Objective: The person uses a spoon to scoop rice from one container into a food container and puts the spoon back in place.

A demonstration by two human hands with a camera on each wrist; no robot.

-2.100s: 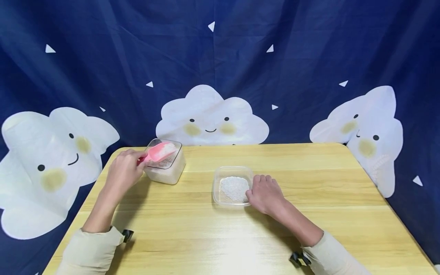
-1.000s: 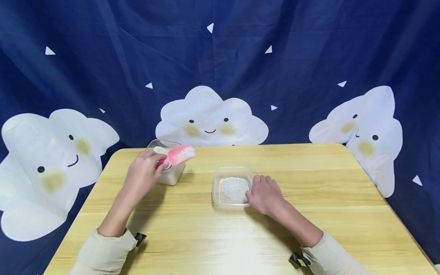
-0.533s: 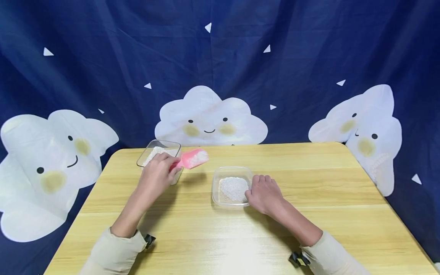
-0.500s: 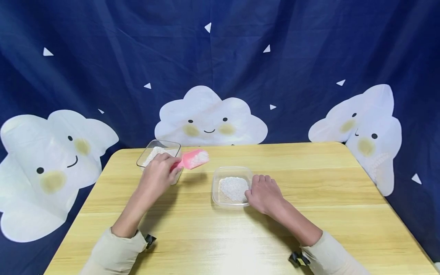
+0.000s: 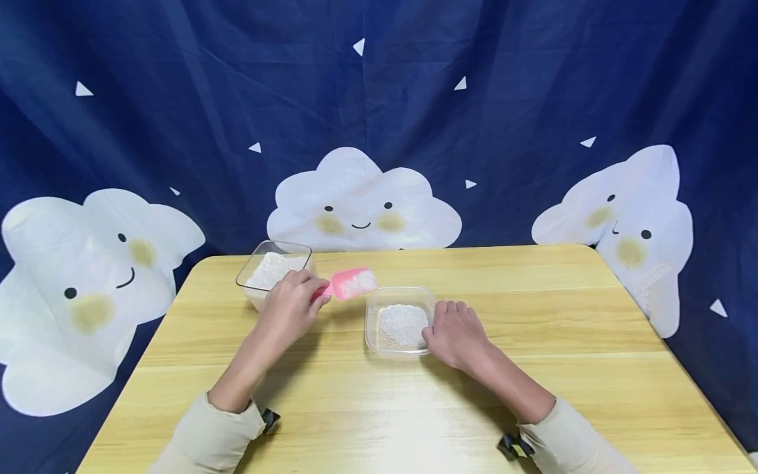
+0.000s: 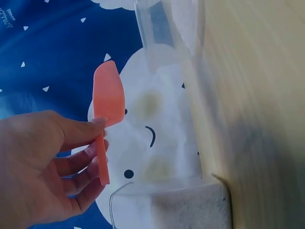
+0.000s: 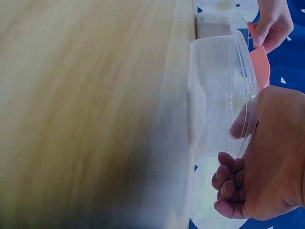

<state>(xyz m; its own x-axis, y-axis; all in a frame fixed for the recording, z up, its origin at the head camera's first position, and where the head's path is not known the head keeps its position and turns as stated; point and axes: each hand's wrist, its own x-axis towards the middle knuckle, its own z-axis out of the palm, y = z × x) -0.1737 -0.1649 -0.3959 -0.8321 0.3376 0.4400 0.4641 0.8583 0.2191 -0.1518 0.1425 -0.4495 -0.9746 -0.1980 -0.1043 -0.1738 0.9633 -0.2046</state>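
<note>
My left hand [image 5: 291, 304] pinches the handle of a pink scoop [image 5: 354, 283] between thumb and fingers. White grainy stuff fills the scoop's bowl, which hangs in the air between two containers, close to the far left corner of the shallow one. In the left wrist view the scoop [image 6: 108, 95] shows its pink underside. My right hand [image 5: 457, 334] grips the right rim of the shallow clear plastic container [image 5: 398, 353]. In the right wrist view the thumb lies inside that container's wall [image 7: 214, 62] and the other fingers curl outside. A white heap [image 5: 404, 325] lies on its bottom.
Behind my left hand stands a taller clear square container [image 5: 254, 289] with white grains [image 5: 274, 268] in it. Both containers sit on a light wooden table [image 5: 533, 296]. A dark blue curtain [image 5: 414, 118] with cloud prints hangs along the table's back edge.
My left hand has carried the loaded scoop from above the taller container rightward and nearer, up to the shallow container. The right hand has stayed on the rim.
</note>
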